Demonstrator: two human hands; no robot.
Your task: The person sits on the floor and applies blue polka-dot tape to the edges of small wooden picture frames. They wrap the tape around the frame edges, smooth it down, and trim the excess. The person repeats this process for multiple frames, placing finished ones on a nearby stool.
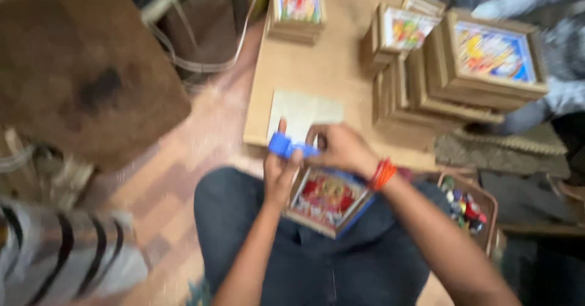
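A small wooden frame with a red and gold picture (326,199) rests on my lap, tilted. My left hand (279,173) grips a blue object (285,145) at the frame's upper left edge. My right hand (342,150), with red threads around its wrist, is curled over the frame's top edge beside the blue object and touches it. The view is blurred, so I cannot tell what the blue object is.
A low wooden board (317,68) lies ahead with a pale sheet (301,111) and stacks of framed colourful pictures (463,68) on it. A box of small coloured bits (466,208) sits at my right. A brown stool top (79,68) stands left. Another person's sleeve (560,44) shows at the far right.
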